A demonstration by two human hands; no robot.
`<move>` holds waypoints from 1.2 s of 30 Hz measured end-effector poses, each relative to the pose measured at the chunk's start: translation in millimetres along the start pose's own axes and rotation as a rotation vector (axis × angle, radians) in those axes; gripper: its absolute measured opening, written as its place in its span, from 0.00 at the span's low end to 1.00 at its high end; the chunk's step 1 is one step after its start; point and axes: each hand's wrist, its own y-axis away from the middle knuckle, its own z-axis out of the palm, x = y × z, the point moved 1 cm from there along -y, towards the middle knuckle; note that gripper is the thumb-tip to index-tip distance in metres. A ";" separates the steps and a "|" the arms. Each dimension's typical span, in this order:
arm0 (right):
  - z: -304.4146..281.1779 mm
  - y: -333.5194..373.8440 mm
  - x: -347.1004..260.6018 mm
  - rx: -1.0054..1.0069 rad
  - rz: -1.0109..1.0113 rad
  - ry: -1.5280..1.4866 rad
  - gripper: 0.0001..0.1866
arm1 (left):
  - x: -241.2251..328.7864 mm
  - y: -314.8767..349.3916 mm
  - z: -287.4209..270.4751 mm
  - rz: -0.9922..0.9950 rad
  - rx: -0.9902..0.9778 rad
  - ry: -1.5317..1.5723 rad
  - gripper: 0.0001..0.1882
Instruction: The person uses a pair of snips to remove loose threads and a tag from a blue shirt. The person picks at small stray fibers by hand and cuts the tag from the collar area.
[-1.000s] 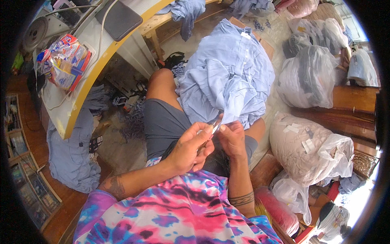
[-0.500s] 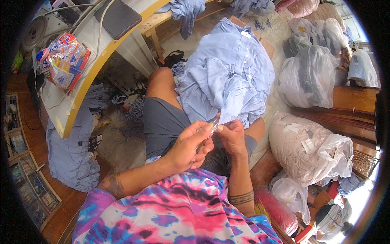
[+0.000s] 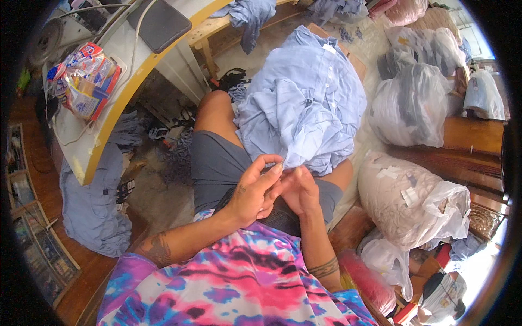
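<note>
A light blue button-up shirt (image 3: pixel 304 92) lies heaped across my lap and in front of my knees, its buttons and a white label showing. My right hand (image 3: pixel 300 191) is closed at the near edge of the cloth, thumb and fingers pinching it. Close beside it, my left hand (image 3: pixel 254 187) has thumb and forefinger brought together at the same edge; what sits between them is too small to make out. The left hand's other fingers curl toward the right palm.
At left stands a yellow-edged table (image 3: pixel 103 130) with a colourful plastic packet (image 3: pixel 84 81). Blue garments (image 3: pixel 92 201) hang below it. Stuffed plastic bags, including a beige one (image 3: pixel 402 198) and a clear one (image 3: pixel 410 106), line the right side. Thread scraps (image 3: pixel 176 157) litter the floor.
The small shiny metal piece between my fingertips no longer shows. My right hand has shifted slightly left and turned, and the pulled-up cloth corner has dropped lower between the hands.
</note>
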 end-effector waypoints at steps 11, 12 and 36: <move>13.9 -5.1 3.4 0.131 -0.078 0.263 0.12 | -2.7 -5.4 -5.1 -0.027 0.002 0.220 0.14; 13.9 -4.8 2.3 0.133 -0.086 0.301 0.11 | -3.5 -5.1 -4.7 -0.026 0.000 0.234 0.14; 3.0 12.0 -34.9 0.070 0.082 0.785 0.15 | -9.0 3.3 -0.3 -0.161 0.044 0.350 0.13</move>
